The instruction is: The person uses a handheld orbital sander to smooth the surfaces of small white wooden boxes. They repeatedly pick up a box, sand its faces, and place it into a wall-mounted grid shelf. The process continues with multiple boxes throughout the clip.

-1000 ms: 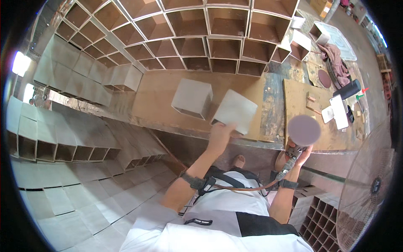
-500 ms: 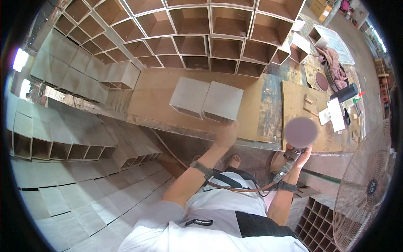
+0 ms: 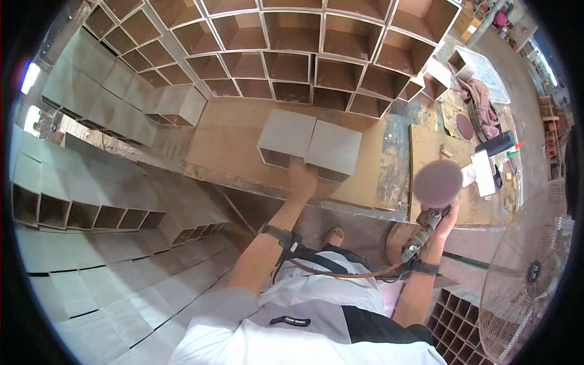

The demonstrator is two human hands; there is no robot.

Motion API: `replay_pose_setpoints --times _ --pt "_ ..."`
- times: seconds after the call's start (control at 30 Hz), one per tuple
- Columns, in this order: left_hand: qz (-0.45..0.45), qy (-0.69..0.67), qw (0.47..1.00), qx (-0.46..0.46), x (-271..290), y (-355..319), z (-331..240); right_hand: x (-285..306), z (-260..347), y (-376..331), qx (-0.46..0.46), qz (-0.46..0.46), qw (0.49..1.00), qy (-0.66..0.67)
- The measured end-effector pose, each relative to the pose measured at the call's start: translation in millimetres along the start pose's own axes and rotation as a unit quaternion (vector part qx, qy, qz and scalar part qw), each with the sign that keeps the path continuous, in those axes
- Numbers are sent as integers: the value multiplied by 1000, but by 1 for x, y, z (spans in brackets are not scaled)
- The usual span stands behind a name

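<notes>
Two open-fronted grey boxes stand side by side on the brown board (image 3: 225,140) in front of me. My left hand (image 3: 302,179) is at their near side where they meet, its fingers closed on the near edge of the left box (image 3: 287,134). The right box (image 3: 334,148) is just beside that hand. My right hand (image 3: 448,220) grips a disc sander (image 3: 418,237) with a hose trailing from it. Its round purplish sanding disc (image 3: 437,184) faces up, apart from the boxes.
Stacked open boxes (image 3: 292,33) wall off the far side. More grey boxes (image 3: 91,207) fill the left. A wire-guarded fan (image 3: 526,274) stands at right. On the bench right lie a phone (image 3: 483,173), a dark cylinder (image 3: 494,143), a checked cloth (image 3: 480,103) and a spare disc (image 3: 464,126).
My left hand has moved left, from the right box's near edge to the join between both boxes. The sander stays in my right hand. The whole view has shifted slightly.
</notes>
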State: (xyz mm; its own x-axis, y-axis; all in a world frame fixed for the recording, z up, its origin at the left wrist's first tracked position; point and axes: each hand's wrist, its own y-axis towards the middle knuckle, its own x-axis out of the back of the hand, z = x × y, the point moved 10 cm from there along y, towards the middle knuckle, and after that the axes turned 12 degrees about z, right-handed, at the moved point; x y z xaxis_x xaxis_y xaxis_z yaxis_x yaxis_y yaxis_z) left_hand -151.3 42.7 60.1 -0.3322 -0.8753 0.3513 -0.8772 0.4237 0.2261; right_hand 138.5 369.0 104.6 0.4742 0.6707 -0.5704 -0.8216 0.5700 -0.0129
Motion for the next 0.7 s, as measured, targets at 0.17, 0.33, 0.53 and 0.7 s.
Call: replay_pose_setpoints --times 0.17,0.33,0.53,0.7 --pt "1 -8 997 76 0 -3 13 -92 58 20 10 -54 988 -142" --pt "20 149 988 33 -15 -50 -5 -234 86 62 -15 108 931 -347" --pt "156 60 986 21 -16 -53 -9 -349 40 79 15 247 734 -632" --pt "106 148 983 3 -24 -53 -1 -386 -29 73 83 284 612 -734"
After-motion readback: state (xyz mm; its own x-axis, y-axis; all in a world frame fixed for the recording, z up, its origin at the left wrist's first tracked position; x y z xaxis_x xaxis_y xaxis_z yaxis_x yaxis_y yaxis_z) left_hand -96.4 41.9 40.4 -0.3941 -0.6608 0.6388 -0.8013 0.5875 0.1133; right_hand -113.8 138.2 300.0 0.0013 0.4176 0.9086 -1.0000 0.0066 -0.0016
